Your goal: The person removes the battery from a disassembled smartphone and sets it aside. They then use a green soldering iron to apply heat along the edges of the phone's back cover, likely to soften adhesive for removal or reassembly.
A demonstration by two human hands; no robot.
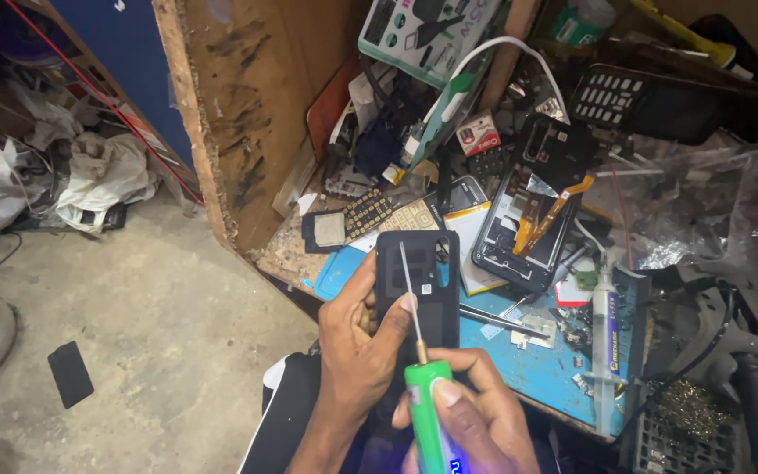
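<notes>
while left hand [357,351] grips phone [418,285], right hand [467,417] holds screwdriver [427,404] over it

Left hand [357,351] gripping black phone back [418,285], right hand [471,417] holding green screwdriver [427,408] — tip against phone, cluttered blue mat [537,364].

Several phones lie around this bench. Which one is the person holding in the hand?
The black phone, held upright in the left hand, its dark inner side facing the camera. The opened phone with orange flex cables and the keypad phone lie untouched.
</notes>
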